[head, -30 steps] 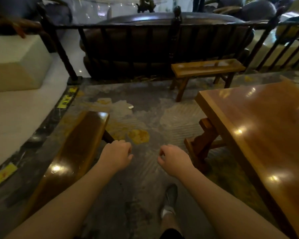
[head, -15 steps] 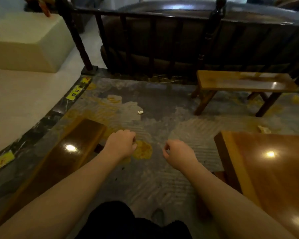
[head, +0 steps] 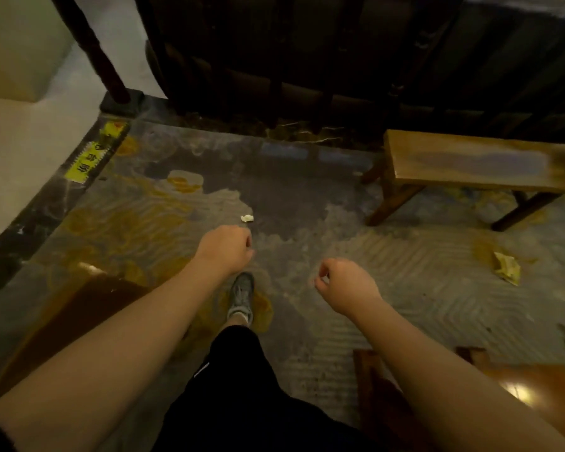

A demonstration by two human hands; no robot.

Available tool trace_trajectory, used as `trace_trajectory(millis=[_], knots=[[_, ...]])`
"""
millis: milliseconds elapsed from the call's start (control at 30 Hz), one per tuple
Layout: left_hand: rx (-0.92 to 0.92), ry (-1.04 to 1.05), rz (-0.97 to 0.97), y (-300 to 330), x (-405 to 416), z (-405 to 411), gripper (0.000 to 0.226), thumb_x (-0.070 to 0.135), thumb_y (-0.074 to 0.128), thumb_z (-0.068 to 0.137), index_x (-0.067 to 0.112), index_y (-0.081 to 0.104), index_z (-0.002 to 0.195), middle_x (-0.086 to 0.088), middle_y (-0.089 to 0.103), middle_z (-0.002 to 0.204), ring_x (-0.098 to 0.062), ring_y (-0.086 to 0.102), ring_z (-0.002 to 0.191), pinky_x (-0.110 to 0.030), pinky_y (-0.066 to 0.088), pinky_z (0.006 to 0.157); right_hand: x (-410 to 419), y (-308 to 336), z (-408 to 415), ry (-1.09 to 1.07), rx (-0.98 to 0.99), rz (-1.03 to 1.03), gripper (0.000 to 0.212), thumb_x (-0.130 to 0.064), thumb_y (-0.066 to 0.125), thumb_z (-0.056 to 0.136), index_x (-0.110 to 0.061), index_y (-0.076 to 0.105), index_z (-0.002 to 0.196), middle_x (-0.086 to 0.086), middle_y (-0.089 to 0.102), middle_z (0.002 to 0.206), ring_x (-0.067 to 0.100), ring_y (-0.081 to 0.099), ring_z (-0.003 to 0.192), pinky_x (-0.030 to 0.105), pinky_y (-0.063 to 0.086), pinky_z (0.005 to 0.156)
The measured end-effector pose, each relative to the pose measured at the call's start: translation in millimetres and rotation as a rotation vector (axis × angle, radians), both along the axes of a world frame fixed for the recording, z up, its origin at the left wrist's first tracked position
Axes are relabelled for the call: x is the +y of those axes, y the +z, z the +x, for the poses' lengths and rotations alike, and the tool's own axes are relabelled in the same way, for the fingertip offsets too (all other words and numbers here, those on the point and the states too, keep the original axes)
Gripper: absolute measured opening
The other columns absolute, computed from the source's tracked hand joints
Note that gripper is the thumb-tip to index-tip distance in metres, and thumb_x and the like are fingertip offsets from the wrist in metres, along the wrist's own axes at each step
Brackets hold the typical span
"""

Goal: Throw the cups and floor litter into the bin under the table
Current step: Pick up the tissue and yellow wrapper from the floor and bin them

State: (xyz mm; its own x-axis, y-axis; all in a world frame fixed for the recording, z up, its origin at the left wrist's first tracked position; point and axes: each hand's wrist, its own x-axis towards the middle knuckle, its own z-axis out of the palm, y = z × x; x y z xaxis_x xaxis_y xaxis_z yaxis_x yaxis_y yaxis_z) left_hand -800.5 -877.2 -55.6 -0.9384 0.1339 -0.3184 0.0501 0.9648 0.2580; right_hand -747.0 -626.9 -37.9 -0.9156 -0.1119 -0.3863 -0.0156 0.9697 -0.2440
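A small white crumpled scrap of paper [head: 247,218] lies on the patterned carpet just beyond my left hand [head: 226,250]. A larger yellowish crumpled wrapper [head: 507,267] lies on the carpet to the right, below the small bench. My left hand is a loose fist with nothing in it, hovering a little short of the white scrap. Off to the right, my right hand [head: 344,286] is also curled shut and holds nothing. No cups and no bin are in view.
A low wooden bench [head: 470,163] stands at the right in front of a dark railing [head: 274,53]. Another bench [head: 79,308] runs along the lower left, and a table corner [head: 535,386] shows at lower right. My shoe [head: 241,296] steps forward between my hands.
I have walked forward and tilted my view down. The white scrap is now much closer to my left hand, and the wrapper at the right has come fully into sight.
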Motion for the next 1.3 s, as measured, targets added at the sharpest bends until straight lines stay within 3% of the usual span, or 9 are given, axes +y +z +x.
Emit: trace_trajectory(millis=[333, 467, 700, 900, 1033, 1167, 1300], knots=[[-0.220, 0.022, -0.025, -128, -16, -217, 0.013, 0.036, 0.059, 0.084, 0.027, 0.067, 0.090, -0.005, 0.070, 0.101, -0.029, 0.064, 0.097, -0.036, 0.049, 0.073, -28, -117, -183, -0.235, -0.258, -0.072, 0.017, -0.035, 0.059, 0.086, -0.021, 0.066, 0.091, 0.006, 0.070, 0.095, 0.029, 0.065, 0.090, 0.035, 0.050, 0.069], [-0.255, 0.091, -0.031, -210, -9, -265, 0.018, 0.032, 0.053, 0.088, 0.022, 0.067, 0.091, -0.009, 0.071, 0.099, -0.033, 0.065, 0.094, -0.035, 0.047, 0.069, -22, -199, -242, -0.231, -0.305, -0.107, 0.017, -0.033, 0.058, 0.087, -0.018, 0.065, 0.091, 0.009, 0.069, 0.094, 0.032, 0.065, 0.090, 0.036, 0.050, 0.070], [-0.347, 0.156, -0.114, -392, 11, -318, 0.033, 0.031, 0.058, 0.089, 0.020, 0.061, 0.120, -0.013, 0.066, 0.116, -0.034, 0.062, 0.107, -0.038, 0.049, 0.082, 9, -387, -328, -0.092, -0.348, -0.071, 0.023, -0.029, 0.055, 0.092, -0.013, 0.065, 0.105, 0.015, 0.065, 0.108, 0.036, 0.061, 0.102, 0.040, 0.052, 0.079], [-0.326, 0.067, -0.227, -548, 22, -358, 0.051, 0.023, 0.058, 0.087, 0.006, 0.047, 0.134, -0.023, 0.048, 0.133, -0.044, 0.049, 0.119, -0.050, 0.046, 0.091, 45, -552, -356, -0.041, -0.496, -0.024, 0.044, -0.029, 0.057, 0.092, -0.016, 0.053, 0.134, 0.016, 0.053, 0.133, 0.036, 0.055, 0.118, 0.043, 0.049, 0.096], [-0.346, 0.064, -0.251, -619, 19, -373, 0.056, 0.023, 0.060, 0.089, 0.007, 0.041, 0.139, -0.023, 0.038, 0.141, -0.049, 0.044, 0.122, -0.057, 0.043, 0.095, 69, -641, -354, 0.015, -0.605, 0.049, 0.067, -0.037, 0.057, 0.090, -0.014, 0.034, 0.149, 0.018, 0.034, 0.152, 0.038, 0.038, 0.136, 0.046, 0.038, 0.110], [-0.374, 0.020, -0.310, -668, 9, -370, 0.056, 0.020, 0.061, 0.089, 0.003, 0.042, 0.139, -0.030, 0.040, 0.138, -0.054, 0.050, 0.114, -0.057, 0.044, 0.096, 84, -695, -341, -0.086, -0.602, 0.096, 0.083, -0.038, 0.063, 0.090, -0.018, 0.016, 0.155, 0.008, 0.008, 0.164, 0.042, 0.031, 0.140, 0.049, 0.034, 0.112], [-0.322, 0.050, -0.278, -681, 2, -365, 0.046, 0.007, 0.057, 0.093, -0.003, 0.043, 0.135, -0.034, 0.039, 0.139, -0.054, 0.050, 0.113, -0.054, 0.040, 0.101, 84, -718, -322, -0.112, -0.499, 0.122, 0.081, -0.029, 0.061, 0.093, -0.023, 0.012, 0.157, 0.002, 0.002, 0.166, 0.036, 0.023, 0.145, 0.050, 0.037, 0.108]])
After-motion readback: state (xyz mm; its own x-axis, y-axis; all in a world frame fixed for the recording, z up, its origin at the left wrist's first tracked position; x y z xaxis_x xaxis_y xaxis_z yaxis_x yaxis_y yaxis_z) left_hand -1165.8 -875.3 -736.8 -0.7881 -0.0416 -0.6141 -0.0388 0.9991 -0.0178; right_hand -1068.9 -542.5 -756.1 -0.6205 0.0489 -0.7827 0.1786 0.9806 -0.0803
